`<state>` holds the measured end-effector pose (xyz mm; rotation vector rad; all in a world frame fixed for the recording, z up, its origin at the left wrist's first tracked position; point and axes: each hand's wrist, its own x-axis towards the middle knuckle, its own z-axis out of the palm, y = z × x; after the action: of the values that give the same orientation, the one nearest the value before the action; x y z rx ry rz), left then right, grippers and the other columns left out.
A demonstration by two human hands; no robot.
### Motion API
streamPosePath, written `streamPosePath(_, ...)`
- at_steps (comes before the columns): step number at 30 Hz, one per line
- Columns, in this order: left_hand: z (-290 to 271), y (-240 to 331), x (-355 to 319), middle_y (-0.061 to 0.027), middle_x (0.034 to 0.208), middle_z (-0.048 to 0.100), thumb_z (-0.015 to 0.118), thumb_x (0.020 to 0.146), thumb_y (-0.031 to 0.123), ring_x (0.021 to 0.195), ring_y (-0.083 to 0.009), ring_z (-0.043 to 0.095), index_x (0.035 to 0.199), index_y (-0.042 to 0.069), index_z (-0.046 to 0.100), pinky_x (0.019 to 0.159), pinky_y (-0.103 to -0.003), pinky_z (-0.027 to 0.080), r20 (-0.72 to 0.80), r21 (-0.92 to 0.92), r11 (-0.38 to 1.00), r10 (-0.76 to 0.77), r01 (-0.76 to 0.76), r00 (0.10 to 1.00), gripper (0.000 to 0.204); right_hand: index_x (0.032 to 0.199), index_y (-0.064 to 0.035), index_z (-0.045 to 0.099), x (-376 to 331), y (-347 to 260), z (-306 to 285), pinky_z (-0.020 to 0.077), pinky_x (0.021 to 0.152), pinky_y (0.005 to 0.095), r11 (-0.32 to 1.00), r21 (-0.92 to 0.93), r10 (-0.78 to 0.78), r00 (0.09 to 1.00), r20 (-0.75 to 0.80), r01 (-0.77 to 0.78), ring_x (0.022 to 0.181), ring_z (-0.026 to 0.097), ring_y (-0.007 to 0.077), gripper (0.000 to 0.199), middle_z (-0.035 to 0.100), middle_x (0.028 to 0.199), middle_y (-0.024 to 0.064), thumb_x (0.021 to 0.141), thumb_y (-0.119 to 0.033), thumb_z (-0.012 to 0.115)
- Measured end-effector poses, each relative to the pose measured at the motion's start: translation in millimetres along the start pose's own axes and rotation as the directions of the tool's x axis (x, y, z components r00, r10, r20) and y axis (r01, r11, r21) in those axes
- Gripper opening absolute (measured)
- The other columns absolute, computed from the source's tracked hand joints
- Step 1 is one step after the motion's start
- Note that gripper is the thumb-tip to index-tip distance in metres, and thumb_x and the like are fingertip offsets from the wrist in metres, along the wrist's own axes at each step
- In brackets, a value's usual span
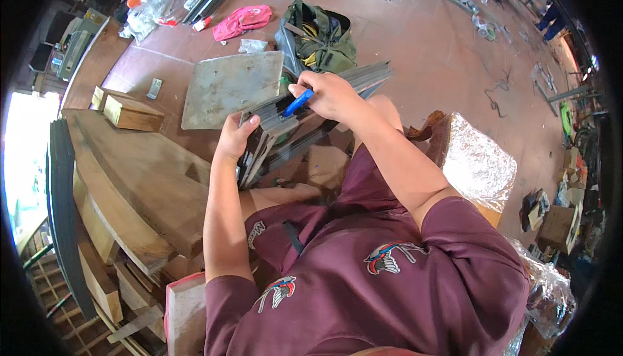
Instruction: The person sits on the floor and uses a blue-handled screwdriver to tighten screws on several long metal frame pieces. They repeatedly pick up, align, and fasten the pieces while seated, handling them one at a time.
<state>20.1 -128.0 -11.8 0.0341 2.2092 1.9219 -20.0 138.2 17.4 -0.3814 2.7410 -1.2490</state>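
Your left hand (236, 137) grips the left end of a bundle of long, flat, dark-grey strips (274, 126), thumb on its upper face. Your right hand (328, 96) is closed round a slim, bright-blue, pen-shaped tool (298, 103), its lower end pointing toward the bundle's left end; you cannot tell whether that tip touches. The bundle slants in front of your lap, its right end out past your right wrist; whether it rests on your legs is unclear. Behind it, a scuffed grey rectangular panel (227, 90) lies on the reddish-brown tiled floor (422, 51). Off the panel's far right corner sits an olive-green and grey fabric bag (334, 41); past its far edge lies a crumpled pink cloth (242, 23). To your left, a squared pale-wood block (133, 113) is by the far edge of a broad wooden slab (136, 168).
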Motion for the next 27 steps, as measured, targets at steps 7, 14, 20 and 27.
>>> streamPosePath(7,9.4,6.5,13.2,-0.0071,0.101,0.071,0.073,0.086,0.042,0.094,-0.0152,0.06,0.114,-0.007,0.069,0.089,-0.033,0.048,0.091,0.084,0.996,-0.004,-0.004,0.996,0.057,0.105,-0.0089,0.068,9.5,25.8,5.7,0.0489,0.087,0.0525,0.923,-0.357,0.037,0.958,-0.283,-0.141,0.103,0.064,0.0394,0.051,0.07,0.099,0.0183,0.096,-0.057,0.054)
streamPosePath(14,15.6,12.4,11.1,-0.0078,0.099,0.071,0.073,0.086,0.04,0.089,-0.0143,0.061,0.111,-0.008,0.069,0.085,-0.032,0.049,0.057,0.062,0.998,0.021,-0.024,0.998,0.054,0.115,-0.0111,0.071,11.6,13.1,-4.8,0.035,0.103,0.0574,0.91,-0.359,0.192,0.978,-0.078,-0.207,0.113,0.062,0.0376,0.059,0.074,0.103,0.016,0.1,-0.061,0.044)
streamPosePath(20,16.7,9.7,10.7,-0.0068,0.098,0.07,0.073,0.087,0.038,0.088,-0.0141,0.06,0.109,-0.008,0.07,0.084,-0.032,0.049,0.061,0.073,0.997,-0.014,0.01,0.998,0.051,0.114,-0.0058,0.072,18.4,20.6,1.1,0.038,0.098,0.0577,0.958,-0.176,0.213,0.974,-0.082,-0.225,0.108,0.065,0.036,0.063,0.074,0.106,0.0181,0.097,-0.062,0.048)
streamPosePath(27,18.3,10.3,10.3,-0.0074,0.097,0.071,0.072,0.089,0.038,0.088,-0.0145,0.06,0.111,-0.009,0.069,0.086,-0.034,0.049,0.096,0.095,0.995,0.02,-0.03,0.995,0.051,0.12,-0.0029,0.072,42.0,30.5,-11.9,0.0484,0.085,0.0377,0.833,0.411,0.308,0.928,0.211,-0.37,0.093,0.063,0.0187,0.052,0.072,0.11,0.0095,0.094,-0.048,0.069)
